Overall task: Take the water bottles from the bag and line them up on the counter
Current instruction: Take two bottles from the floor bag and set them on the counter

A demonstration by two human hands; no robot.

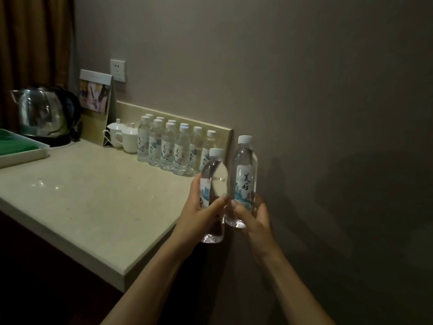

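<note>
I hold two clear water bottles with white caps and printed labels, upright and side by side, just off the counter's right end. My left hand [199, 214] grips the left bottle [214, 174] around its middle. My right hand [254, 214] grips the right bottle [244, 170] near its base. Several matching bottles [174, 146] stand in two rows on the beige counter [89, 198], against the low backsplash. No bag is in view.
Two white lidded cups [124, 137] stand left of the bottle rows. Behind them leans a card stand [96, 99], with a steel kettle [44, 111] and a tray holding green cloth [21, 148] at far left. A wall socket [117, 70] sits above.
</note>
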